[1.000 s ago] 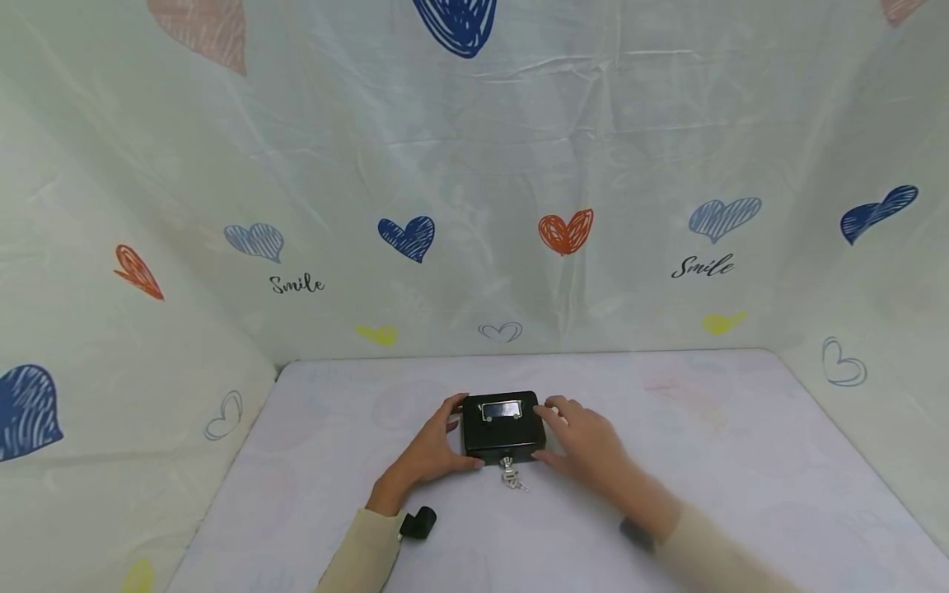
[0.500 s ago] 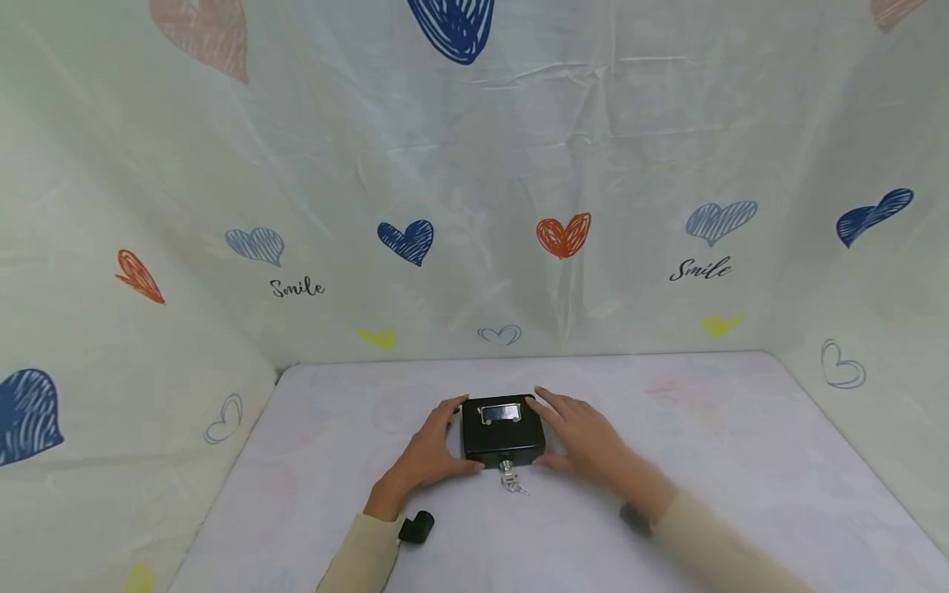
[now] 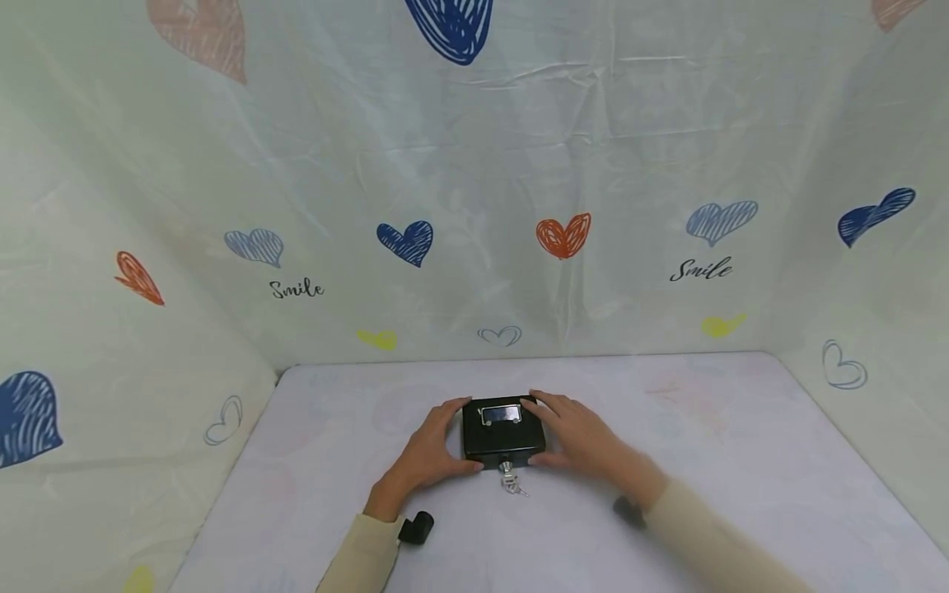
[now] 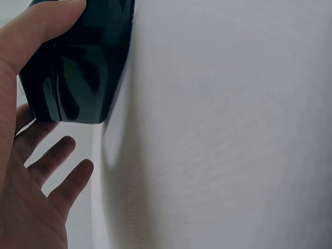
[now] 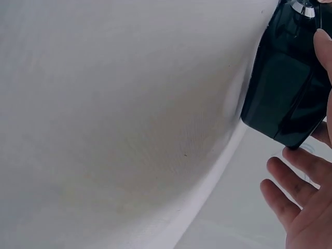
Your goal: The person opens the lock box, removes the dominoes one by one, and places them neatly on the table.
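A small black cash box (image 3: 506, 443) lies on the table, its lid down and a silver handle plate (image 3: 502, 413) on top. Keys (image 3: 511, 482) dangle from the lock at its front. My left hand (image 3: 425, 455) holds the left end, thumb at the front corner and index finger at the back corner. At the opposite end, my right hand (image 3: 584, 436) grips the box likewise, thumb in front and fingers at the back. In the left wrist view the lower fingers (image 4: 72, 184) spread free of the box (image 4: 83, 78). The right wrist view shows the lock (image 5: 303, 8) near the thumb.
The white table (image 3: 356, 412) reaches back to a pale curtain (image 3: 474, 165) printed with hearts and words, which also rises on both sides. A black wrist device (image 3: 417, 527) sits by the left cuff, and another dark one (image 3: 628, 511) under the right.
My right hand's fingers have moved from the right side to the back right corner and top edge, and its thumb slid slightly left along the front. The left hand and box stay nearly still.
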A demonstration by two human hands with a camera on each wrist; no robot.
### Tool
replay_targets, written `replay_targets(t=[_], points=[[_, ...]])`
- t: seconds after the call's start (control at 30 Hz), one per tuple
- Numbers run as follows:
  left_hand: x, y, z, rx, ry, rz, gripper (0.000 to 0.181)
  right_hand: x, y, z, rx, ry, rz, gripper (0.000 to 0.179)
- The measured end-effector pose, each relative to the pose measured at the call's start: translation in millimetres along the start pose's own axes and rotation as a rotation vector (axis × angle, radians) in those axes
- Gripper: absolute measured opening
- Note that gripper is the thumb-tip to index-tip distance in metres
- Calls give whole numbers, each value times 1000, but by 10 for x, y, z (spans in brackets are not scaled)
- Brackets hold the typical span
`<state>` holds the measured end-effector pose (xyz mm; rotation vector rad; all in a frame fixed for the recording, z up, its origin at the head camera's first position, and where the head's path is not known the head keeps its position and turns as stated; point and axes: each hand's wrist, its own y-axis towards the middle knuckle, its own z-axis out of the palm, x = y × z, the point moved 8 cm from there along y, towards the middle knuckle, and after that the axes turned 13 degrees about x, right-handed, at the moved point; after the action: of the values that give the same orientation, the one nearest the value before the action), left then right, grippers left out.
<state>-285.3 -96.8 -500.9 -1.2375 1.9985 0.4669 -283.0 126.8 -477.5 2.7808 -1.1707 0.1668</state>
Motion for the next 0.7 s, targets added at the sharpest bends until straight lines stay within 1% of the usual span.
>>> replay_targets(t=[0.4, 0.53, 0.7], points=[[10, 29, -20, 6, 46, -15, 103, 0, 9, -23, -39, -52, -27, 90], [17, 39, -30, 12, 44, -11, 103, -12, 21, -39, -42, -72, -29, 90], [50, 70, -35, 17, 24, -25, 101, -16, 36, -99, -40, -84, -32, 87]])
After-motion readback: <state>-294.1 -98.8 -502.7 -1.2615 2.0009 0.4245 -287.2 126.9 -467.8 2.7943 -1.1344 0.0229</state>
